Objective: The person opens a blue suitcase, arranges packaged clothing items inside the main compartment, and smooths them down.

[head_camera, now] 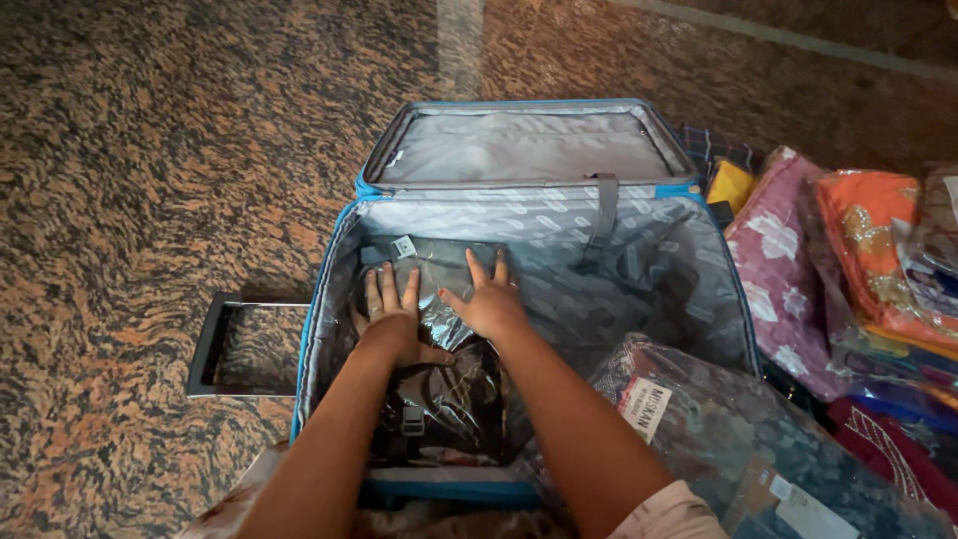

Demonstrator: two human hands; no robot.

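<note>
We have both hands flat inside the open blue suitcase [329, 250], pressing a dark garment packet in clear plastic [439, 389] down against the grey lining at the case's 9 o'clock side. The left hand [391, 317] lies spread, palm down, on the packet's upper end; the right hand [489, 299] sits just beside it at 3 o'clock, fingers splayed and gripping nothing. We judge this as the settling step: the packet is already in the case and is being smoothed level. The half of the case towards 3 o'clock shows bare lining. A second wrapped bundle [718, 429] rests at the rim at 5 o'clock, with a stack of bright folded fabrics [868, 260] beyond it. Any further move calls for lifting both palms without dragging the slippery wrap askew.
</note>
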